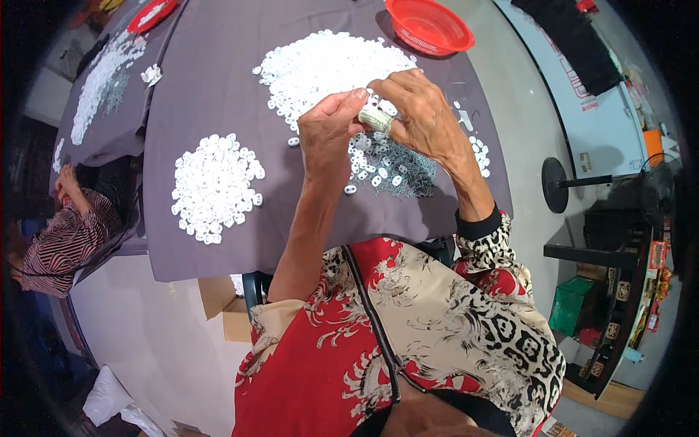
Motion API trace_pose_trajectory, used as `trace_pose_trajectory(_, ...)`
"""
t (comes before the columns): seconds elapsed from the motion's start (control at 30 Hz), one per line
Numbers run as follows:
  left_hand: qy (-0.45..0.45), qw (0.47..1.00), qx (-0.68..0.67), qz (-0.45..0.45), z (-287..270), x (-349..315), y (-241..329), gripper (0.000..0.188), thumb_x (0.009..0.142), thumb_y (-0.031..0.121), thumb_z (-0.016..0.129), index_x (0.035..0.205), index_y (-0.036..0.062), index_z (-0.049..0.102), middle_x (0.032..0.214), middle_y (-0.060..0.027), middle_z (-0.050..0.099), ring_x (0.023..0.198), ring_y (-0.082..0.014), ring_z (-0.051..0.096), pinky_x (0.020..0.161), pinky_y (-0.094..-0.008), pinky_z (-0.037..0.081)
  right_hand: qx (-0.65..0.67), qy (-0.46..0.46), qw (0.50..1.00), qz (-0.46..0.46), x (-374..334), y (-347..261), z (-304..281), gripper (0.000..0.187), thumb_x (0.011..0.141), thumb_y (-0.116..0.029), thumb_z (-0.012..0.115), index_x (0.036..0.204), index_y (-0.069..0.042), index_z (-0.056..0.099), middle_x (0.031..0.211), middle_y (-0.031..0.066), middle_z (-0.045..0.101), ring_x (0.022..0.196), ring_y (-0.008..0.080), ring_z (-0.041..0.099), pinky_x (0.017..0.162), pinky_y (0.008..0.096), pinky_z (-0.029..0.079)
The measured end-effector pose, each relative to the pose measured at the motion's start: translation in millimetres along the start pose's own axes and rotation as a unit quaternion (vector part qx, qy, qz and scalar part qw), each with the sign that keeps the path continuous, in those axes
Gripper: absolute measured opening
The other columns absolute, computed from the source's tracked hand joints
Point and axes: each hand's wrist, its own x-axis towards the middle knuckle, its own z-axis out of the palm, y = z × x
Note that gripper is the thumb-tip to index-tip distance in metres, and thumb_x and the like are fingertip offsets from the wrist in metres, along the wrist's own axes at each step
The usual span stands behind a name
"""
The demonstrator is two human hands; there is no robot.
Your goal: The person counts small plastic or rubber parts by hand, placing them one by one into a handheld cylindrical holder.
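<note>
My left hand (328, 135) is raised over the table with thumb and forefinger pinched together. Whatever lies between those fingertips is too small to make out. Close beside it, my right hand (426, 120) has its fingers curled in toward the left fingertips, and a pale wrap (376, 119) covers its thumb. What the right fingers grip is hidden. Behind both hands spreads a large heap of small white two-holed plastic pieces (328, 65). Below them lies a pile of thin dark grey screws (408, 175), with several white pieces scattered on it.
A second heap of white pieces (215, 189) sits left on the grey-covered table (218, 87). A red plastic basket (429, 28) stands at the far right edge. Another person (65, 233) works at a neighbouring table on the left. A black fan (557, 185) and shelf are right.
</note>
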Motion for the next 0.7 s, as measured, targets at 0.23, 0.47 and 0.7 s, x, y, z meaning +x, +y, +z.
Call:
trace_pose_trajectory(0.23, 0.011, 1.0, -0.015, 0.025, 1.8, -1.5, -1.4, 0.024, 0.08, 0.016, 0.061, 0.089, -0.007, 0.06, 0.076, -0.0069, 0.06, 0.065, -0.0096, 0.056, 0.059, -0.0218, 0.048, 0.009, 0.006, 1.0, -0.01, -0.1, 3.4, 2.3, 0.031, 0.059, -0.002, 0.059, 0.09, 0.001, 0.056, 0.07, 0.0112, 0.053, 0.068, 0.0282, 0.051, 0.063, 0.0363, 0.041)
trace_pose_trajectory(0.47, 0.01, 0.999, -0.034, 0.03, 2.2, -1.1, -7.3, 0.023, 0.079, 0.014, 0.061, 0.089, -0.007, 0.06, 0.075, -0.0069, 0.06, 0.064, -0.0097, 0.057, 0.059, -0.0215, 0.049, 0.021, -0.013, 1.0, -0.014, -2.2, 9.3, 3.7, 0.028, 0.061, -0.004, 0.057, 0.088, 0.001, 0.057, 0.069, 0.0109, 0.052, 0.066, 0.0276, 0.05, 0.06, 0.0362, 0.042)
trace_pose_trajectory(0.7, 0.018, 0.998, -0.055, 0.014, 4.4, -2.1, -7.9, 0.021, 0.079, 0.012, 0.061, 0.089, -0.0075, 0.059, 0.073, -0.0062, 0.06, 0.061, -0.0091, 0.056, 0.058, -0.0203, 0.048, 0.037, -0.007, 0.999, -0.026, -2.7, 13.2, 4.6, 0.026, 0.062, -0.006, 0.057, 0.087, 0.001, 0.057, 0.067, 0.0107, 0.052, 0.063, 0.0269, 0.05, 0.058, 0.0357, 0.042)
